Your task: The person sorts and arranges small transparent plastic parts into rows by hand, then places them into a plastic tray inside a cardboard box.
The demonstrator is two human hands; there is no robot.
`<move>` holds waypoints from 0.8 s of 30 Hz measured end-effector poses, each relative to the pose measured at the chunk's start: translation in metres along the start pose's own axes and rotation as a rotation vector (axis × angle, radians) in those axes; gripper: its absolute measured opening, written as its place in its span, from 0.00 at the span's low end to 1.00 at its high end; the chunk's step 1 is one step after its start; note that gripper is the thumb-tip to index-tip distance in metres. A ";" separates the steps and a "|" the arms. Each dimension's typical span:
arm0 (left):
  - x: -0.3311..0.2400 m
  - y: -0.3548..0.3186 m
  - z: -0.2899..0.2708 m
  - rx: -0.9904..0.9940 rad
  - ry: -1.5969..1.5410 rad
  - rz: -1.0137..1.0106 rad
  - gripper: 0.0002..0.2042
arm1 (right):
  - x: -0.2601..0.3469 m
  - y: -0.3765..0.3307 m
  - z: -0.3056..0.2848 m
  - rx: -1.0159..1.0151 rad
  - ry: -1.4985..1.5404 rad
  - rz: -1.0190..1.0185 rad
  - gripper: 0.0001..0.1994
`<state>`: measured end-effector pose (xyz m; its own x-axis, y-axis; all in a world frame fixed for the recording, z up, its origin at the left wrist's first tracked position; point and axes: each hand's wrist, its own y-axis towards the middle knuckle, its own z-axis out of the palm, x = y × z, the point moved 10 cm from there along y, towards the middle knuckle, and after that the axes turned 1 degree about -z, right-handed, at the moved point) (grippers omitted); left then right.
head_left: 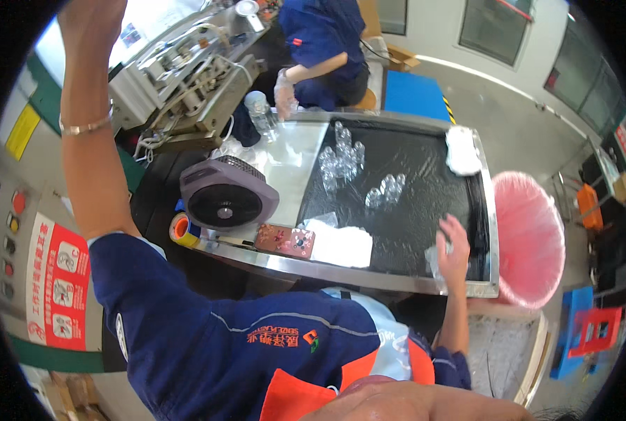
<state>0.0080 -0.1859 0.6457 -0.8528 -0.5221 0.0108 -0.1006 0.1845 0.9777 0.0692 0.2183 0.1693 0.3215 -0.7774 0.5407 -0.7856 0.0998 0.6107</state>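
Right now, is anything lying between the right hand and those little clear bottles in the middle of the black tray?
Nothing visible does. The right hand rests near the tray's front right corner, and only bare black surface separates it from the nearest clear bottles.

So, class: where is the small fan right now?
In the head view the fan sits at the table's left end, just above the tape roll and left of the pink phone.

Desk, steel-rimmed, black sheet on top. Grey fan at 9 o'clock of the desk. Tape roll, orange and yellow, just beside the fan at 7 o'clock. Pink phone case on the near rim. White cloth at 2 o'clock. Pink round bin beyond the right edge. Blue crate at 4 o'clock. Co-worker in blue at 12 o'clock.
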 end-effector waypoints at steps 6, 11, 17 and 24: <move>-0.041 -0.146 0.113 0.142 -0.282 -0.057 0.11 | 0.090 0.062 0.063 0.380 1.466 0.478 0.24; -0.091 -0.266 0.209 0.456 -0.533 -0.123 0.13 | 0.123 0.025 0.110 0.617 1.810 0.708 0.25; -0.038 -0.349 0.248 0.280 -0.655 -0.672 0.07 | 0.038 -0.007 0.076 0.027 1.203 0.611 0.22; -0.046 -0.453 0.312 0.675 -0.489 -0.639 0.08 | 0.040 -0.018 0.011 -0.232 0.276 0.274 0.28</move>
<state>-0.0665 0.0141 0.1368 -0.6390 -0.3209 -0.6991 -0.7419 0.4973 0.4498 0.0910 0.1786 0.1737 0.2721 -0.5109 0.8154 -0.7321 0.4400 0.5200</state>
